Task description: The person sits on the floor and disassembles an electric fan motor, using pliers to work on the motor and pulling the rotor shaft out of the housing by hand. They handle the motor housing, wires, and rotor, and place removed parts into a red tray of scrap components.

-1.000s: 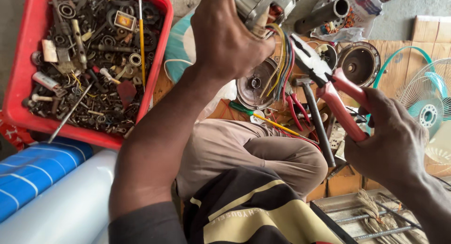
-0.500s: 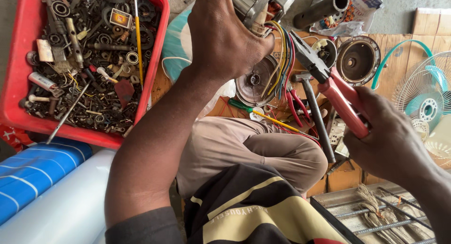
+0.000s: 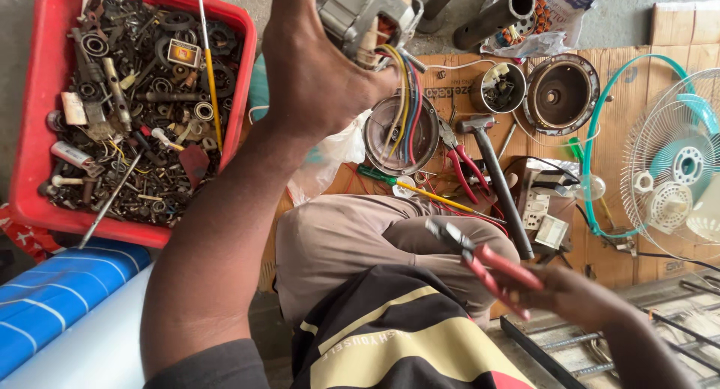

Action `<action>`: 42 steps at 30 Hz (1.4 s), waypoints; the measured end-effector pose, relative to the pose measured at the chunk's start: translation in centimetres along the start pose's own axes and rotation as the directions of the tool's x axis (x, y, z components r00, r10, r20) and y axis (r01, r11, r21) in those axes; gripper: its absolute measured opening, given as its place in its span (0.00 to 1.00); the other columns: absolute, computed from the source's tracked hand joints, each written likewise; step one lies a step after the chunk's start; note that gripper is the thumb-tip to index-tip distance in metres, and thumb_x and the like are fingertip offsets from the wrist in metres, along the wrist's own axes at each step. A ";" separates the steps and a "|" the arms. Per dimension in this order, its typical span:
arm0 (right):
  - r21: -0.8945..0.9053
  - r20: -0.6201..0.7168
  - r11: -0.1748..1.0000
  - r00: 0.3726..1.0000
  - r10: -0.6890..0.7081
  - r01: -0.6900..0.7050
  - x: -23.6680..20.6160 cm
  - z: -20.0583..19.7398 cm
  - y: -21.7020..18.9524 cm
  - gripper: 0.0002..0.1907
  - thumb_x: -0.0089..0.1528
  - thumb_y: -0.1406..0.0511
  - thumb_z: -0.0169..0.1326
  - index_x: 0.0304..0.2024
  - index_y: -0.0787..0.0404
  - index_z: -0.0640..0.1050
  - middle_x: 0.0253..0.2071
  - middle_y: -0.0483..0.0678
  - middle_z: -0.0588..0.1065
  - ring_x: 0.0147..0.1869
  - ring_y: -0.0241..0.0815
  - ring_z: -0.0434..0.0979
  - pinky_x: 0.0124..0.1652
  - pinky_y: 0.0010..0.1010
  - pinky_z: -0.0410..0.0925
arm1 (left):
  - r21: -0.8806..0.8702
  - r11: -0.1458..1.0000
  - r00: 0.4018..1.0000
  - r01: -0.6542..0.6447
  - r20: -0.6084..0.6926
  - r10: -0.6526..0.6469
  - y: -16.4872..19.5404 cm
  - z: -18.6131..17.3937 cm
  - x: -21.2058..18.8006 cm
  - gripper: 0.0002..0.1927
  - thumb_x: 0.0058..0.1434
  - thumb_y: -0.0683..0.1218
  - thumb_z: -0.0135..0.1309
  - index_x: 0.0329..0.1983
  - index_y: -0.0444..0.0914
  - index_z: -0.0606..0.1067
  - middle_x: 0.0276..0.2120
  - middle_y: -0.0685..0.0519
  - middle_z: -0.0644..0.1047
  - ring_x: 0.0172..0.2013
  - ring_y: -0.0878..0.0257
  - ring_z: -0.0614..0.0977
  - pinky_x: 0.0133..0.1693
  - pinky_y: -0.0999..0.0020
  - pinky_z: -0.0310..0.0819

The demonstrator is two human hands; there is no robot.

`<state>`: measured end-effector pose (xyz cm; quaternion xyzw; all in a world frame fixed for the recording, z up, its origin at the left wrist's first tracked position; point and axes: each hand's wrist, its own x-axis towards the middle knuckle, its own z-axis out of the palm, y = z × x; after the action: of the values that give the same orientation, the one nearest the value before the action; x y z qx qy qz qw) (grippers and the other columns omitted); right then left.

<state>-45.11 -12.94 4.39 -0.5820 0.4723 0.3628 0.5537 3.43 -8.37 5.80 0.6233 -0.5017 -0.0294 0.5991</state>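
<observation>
Your left hand (image 3: 319,82) is up at the far side, clenched around the small electric motor (image 3: 367,14), and its bundle of coloured wires (image 3: 405,108) hangs free below your thumb. A second ago the red-handled pliers (image 3: 480,263) were up there, nose close beside those wires; now you've pulled them back, and your right hand (image 3: 581,295) grips them low and near, over your knee, well apart from the motor. That reads as a pause between bites on the wiring, not a finish, since the motor is aloft and the tool stays in your grip. Left of you sits the red crate (image 3: 37,112) of bearings and scrap. On the cardboard to the right lie a hammer (image 3: 495,175), a second pair of red pliers (image 3: 461,160) and a fan guard (image 3: 675,160).
</observation>
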 end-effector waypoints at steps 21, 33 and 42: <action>0.094 -0.455 0.313 0.320 -0.831 0.945 5.2 -10.9 -22.4 0.36 0.71 0.52 0.57 0.74 0.63 0.63 0.74 0.55 0.65 0.79 0.49 0.66 0.70 0.45 0.67 | 0.235 0.969 0.997 0.076 -0.034 -0.070 0.1 3.4 -2.2 0.68 0.49 0.44 0.81 0.78 0.31 0.40 0.72 0.31 0.53 0.73 0.37 0.59 0.73 0.52 0.60; 0.530 -0.455 0.297 0.562 -0.691 0.794 12.4 -10.5 -35.3 0.19 0.68 0.58 0.62 0.57 0.57 0.77 0.49 0.43 0.79 0.49 0.37 0.80 0.44 0.36 0.75 | 0.237 0.938 0.967 0.252 -0.043 -0.250 1.5 -6.2 -4.8 0.19 0.72 0.40 0.64 0.64 0.37 0.73 0.53 0.45 0.78 0.48 0.57 0.85 0.45 0.67 0.82; 0.528 -0.505 0.183 0.480 -0.717 0.829 12.2 -8.9 -34.5 0.27 0.70 0.61 0.61 0.68 0.59 0.68 0.51 0.45 0.77 0.51 0.38 0.81 0.47 0.40 0.78 | 0.279 0.955 0.989 0.099 -0.134 -0.063 -0.8 -7.2 -5.3 0.05 0.78 0.40 0.54 0.52 0.33 0.75 0.45 0.45 0.78 0.46 0.53 0.83 0.49 0.61 0.78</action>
<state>-9.64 -25.56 4.37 -0.4929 0.2499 -0.2285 0.8015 5.87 0.09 4.16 0.7239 -0.4365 0.0574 0.5312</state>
